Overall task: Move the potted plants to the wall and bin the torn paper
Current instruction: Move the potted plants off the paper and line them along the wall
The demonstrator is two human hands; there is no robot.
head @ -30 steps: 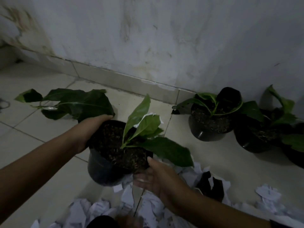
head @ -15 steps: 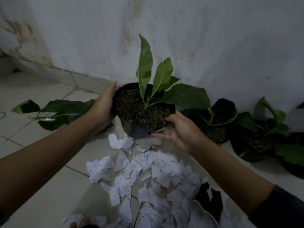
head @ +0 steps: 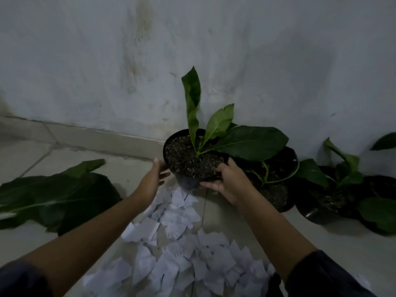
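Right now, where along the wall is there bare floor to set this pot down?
Bare tile lies by the baseboard, left of the held pot, beyond the big leafy plant. Right of it is crowded: pots stand side by side along the wall. Torn paper covers the floor between both arms.

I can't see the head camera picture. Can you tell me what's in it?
Two hands, the left hand and right hand, hold a black potted plant near a stained white wall. Torn paper litters the tiled floor below, and more potted plants sit along the wall on the right.
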